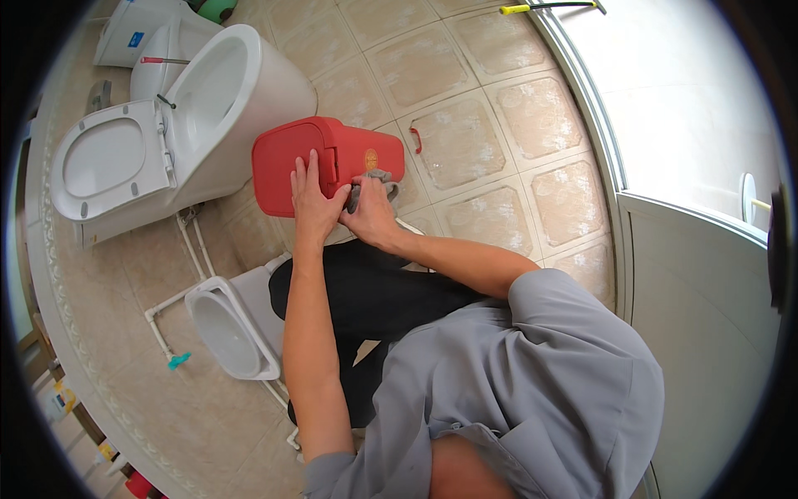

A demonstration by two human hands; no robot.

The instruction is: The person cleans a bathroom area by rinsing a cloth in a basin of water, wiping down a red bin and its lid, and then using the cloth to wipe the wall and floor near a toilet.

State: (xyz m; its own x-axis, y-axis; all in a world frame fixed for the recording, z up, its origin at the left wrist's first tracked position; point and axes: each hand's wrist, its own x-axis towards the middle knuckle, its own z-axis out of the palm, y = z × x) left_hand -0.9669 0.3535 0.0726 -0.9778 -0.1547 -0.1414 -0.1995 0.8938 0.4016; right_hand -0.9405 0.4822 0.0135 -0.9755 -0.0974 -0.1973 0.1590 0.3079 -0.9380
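A person in a grey shirt steadies a red bin (283, 170) on a tiled floor (453, 137), close to a white toilet (284, 79) whose seat (104, 158) is raised. The left hand (315, 200) lies on the lid, fingers (313, 166) spread. The right hand (371, 214), its fingers curled, grips a bunched grey cloth (387, 188) against the bin's side, near a yellow sticker (371, 159); the exact grip is partly hidden. A curved red piece (416, 140) lies on the tiles just beyond the bin. A yellow-handled tool (515, 9) rests near the door track at the top.
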